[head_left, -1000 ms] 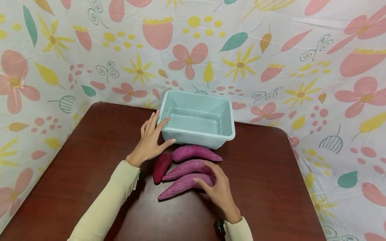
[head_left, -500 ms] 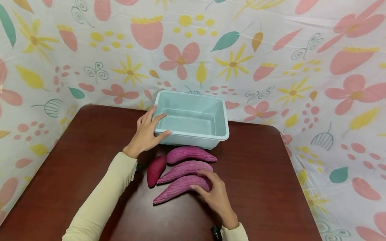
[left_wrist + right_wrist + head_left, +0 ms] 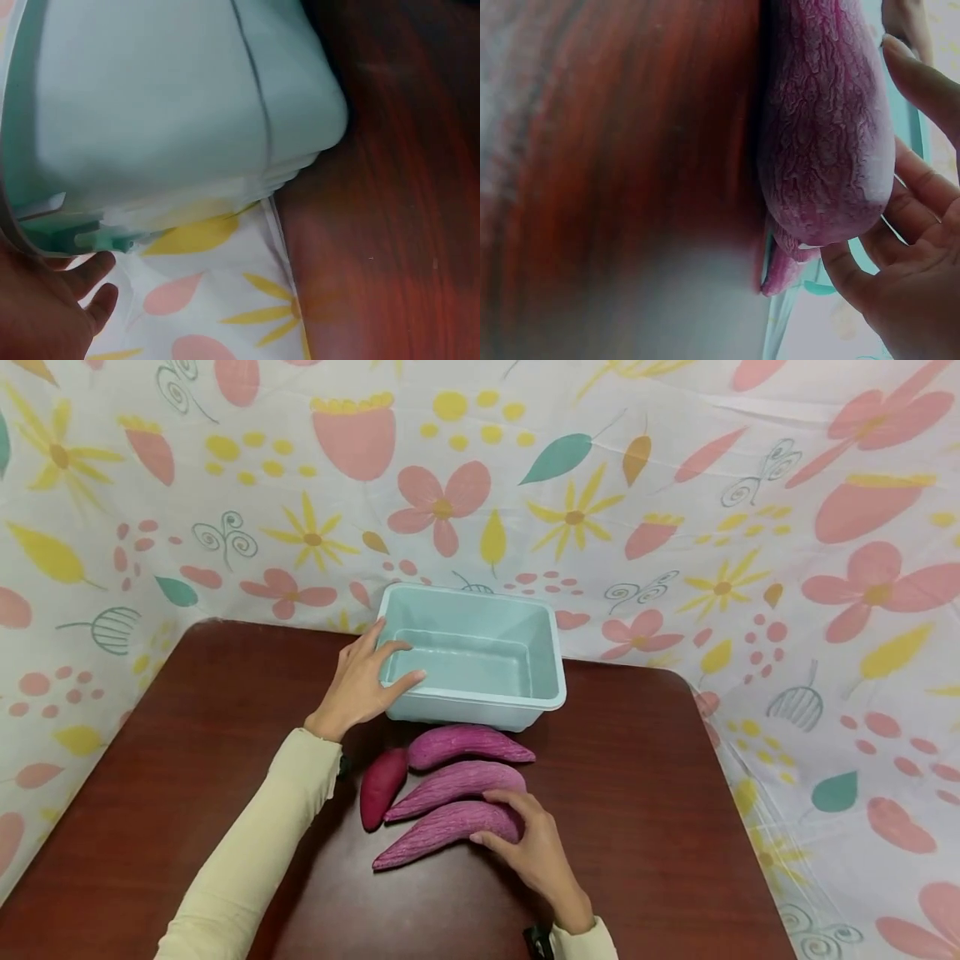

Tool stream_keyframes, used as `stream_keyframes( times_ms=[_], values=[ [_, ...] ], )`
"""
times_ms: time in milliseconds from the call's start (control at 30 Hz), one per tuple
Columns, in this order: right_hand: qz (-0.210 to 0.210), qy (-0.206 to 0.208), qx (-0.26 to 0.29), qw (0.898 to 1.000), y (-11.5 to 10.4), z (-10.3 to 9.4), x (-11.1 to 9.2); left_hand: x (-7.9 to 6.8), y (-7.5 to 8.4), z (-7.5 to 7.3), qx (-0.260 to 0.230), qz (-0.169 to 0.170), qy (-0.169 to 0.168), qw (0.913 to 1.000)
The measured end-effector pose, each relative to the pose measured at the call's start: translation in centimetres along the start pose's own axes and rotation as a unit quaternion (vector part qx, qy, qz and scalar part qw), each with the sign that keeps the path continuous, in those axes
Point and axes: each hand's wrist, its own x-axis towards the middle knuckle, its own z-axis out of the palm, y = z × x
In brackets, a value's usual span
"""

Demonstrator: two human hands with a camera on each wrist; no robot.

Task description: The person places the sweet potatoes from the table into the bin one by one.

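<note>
Three long, curved purple sweet potatoes lie on the table in front of a pale blue plastic basin [image 3: 480, 697]. My right hand [image 3: 536, 852] has its thumb and fingers around the thick right end of the nearest purple sweet potato [image 3: 442, 831]; the right wrist view shows its wrinkled skin up close. Behind it lie the middle sweet potato [image 3: 450, 783] and the far sweet potato [image 3: 465, 745]. A shorter, smoother dark red sweet potato [image 3: 382, 789] lies at their left. My left hand [image 3: 356, 689] rests with spread fingers on the basin's front left rim.
The dark brown table [image 3: 637, 777] ends at a white cloth [image 3: 660, 460] with flowers and leaves, hung behind and along both sides. The basin stands near the back edge, close to the cloth, with nothing inside.
The head view has shifted, so the whole scene sits further left in it. Both hands keep their places at the basin rim and the nearest sweet potato.
</note>
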Motion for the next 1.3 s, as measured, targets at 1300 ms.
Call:
stream_keyframes(
  times_ms=[1300],
  values=[
    [-0.004, -0.020, 0.025, 0.999, 0.66, -0.03, -0.24, 0.18, -0.13, 0.76, -0.013, -0.042, 0.026, 0.9987]
  ],
)
